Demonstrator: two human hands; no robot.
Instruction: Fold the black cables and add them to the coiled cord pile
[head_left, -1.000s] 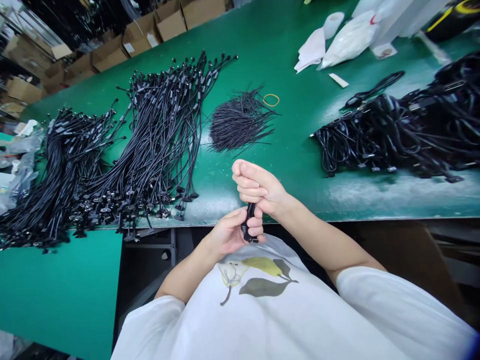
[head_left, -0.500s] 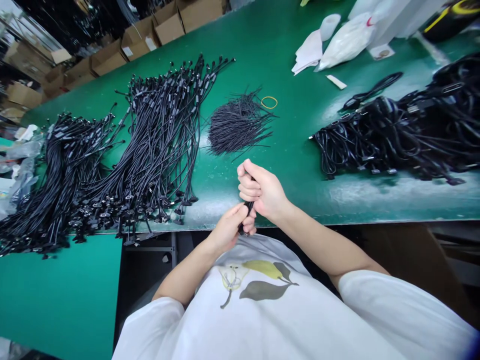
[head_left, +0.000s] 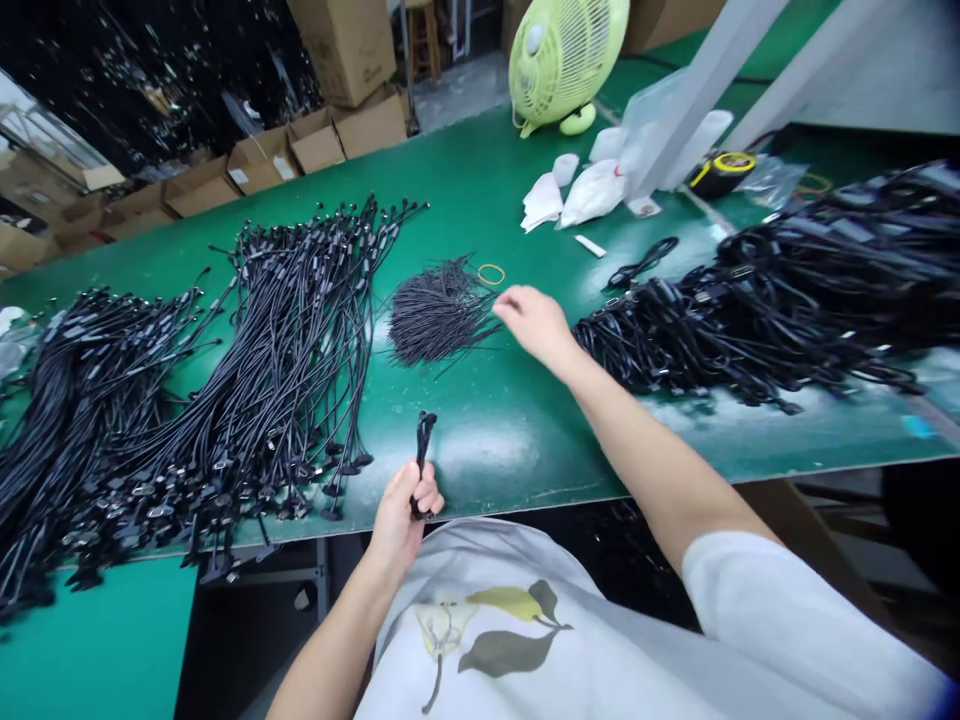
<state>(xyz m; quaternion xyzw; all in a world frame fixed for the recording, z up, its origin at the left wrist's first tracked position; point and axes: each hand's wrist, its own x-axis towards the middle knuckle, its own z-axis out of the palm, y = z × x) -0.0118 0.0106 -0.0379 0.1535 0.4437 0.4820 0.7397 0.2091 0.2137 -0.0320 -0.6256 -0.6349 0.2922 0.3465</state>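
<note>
My left hand (head_left: 405,510) is closed around a folded black cable (head_left: 424,440), whose looped end sticks up above the fingers near the table's front edge. Beside the right end of a pile of thin black ties (head_left: 431,315), my right hand (head_left: 532,318) has its thumb and fingers pinched together. The fingertips meet the loose tie ends there, and whatever lies between them is too small to make out. A yellow rubber band (head_left: 491,274) lies just behind that pile.
Long black cables (head_left: 285,320) spread over the left of the green table (head_left: 480,440). Bundled cables (head_left: 750,320) heap up on the right. Behind stand a green fan (head_left: 566,65), white bags (head_left: 592,195), a tape measure (head_left: 721,172) and a grey post (head_left: 697,90).
My hands, together on the cable before, have parted. The right hand has gone forward to the pile of ties; the left keeps the cable, moved slightly left. The view has tilted up.
</note>
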